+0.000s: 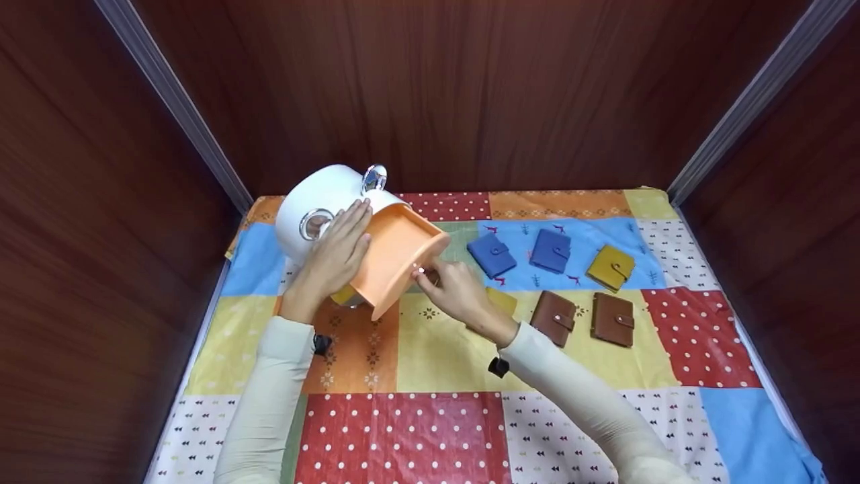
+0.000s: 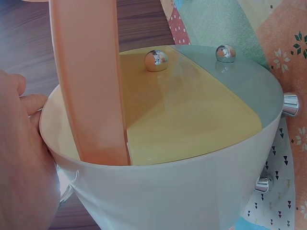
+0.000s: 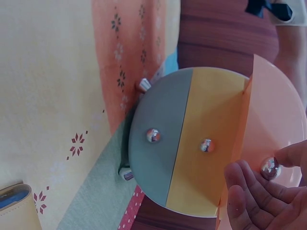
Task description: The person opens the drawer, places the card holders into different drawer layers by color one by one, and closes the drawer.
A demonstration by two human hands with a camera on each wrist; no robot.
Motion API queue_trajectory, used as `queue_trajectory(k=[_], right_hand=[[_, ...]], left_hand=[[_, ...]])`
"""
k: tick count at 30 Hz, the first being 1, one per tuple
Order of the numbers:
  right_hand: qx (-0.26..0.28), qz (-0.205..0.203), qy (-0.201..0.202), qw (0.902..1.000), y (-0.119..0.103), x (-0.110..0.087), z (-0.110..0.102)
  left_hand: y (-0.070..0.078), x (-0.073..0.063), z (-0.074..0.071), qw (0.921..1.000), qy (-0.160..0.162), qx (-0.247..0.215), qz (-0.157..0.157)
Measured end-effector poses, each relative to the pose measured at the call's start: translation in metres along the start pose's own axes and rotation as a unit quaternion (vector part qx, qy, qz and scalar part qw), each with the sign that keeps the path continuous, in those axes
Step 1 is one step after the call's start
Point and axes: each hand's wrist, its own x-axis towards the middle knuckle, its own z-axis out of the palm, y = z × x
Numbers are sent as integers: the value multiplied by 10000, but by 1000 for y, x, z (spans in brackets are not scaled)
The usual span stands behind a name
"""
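A white round drawer box (image 1: 322,188) with silver feet stands at the left of the table. Its top orange drawer (image 1: 396,245) is pulled out, and I see bare floor inside it. My right hand (image 1: 458,289) pinches the drawer's silver knob (image 3: 271,168) between thumb and fingers. My left hand (image 1: 338,254) rests with straight fingers on the white shell beside the drawer. Below the orange drawer, the yellow drawer (image 2: 192,110) and the grey-green drawer (image 3: 158,115) are pushed in, each with a silver knob.
To the right lie two blue wallets (image 1: 492,255), a mustard wallet (image 1: 611,267) and two brown wallets (image 1: 553,318), all with strap closures. A yellow wallet (image 1: 501,300) is partly hidden by my right arm. Wooden panels (image 1: 437,94) enclose the patchwork-covered table (image 1: 403,437).
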Motion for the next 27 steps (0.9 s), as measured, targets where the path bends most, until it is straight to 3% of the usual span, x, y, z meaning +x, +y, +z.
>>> queue_trajectory(k=[17, 27], right_hand=[[139, -42, -17, 9999, 5, -7, 0], [434, 122, -280, 9986, 7, -11, -2]], left_hand=[[0, -1, 1, 10000, 75, -59, 0], [0, -1, 1, 10000, 19, -61, -59]])
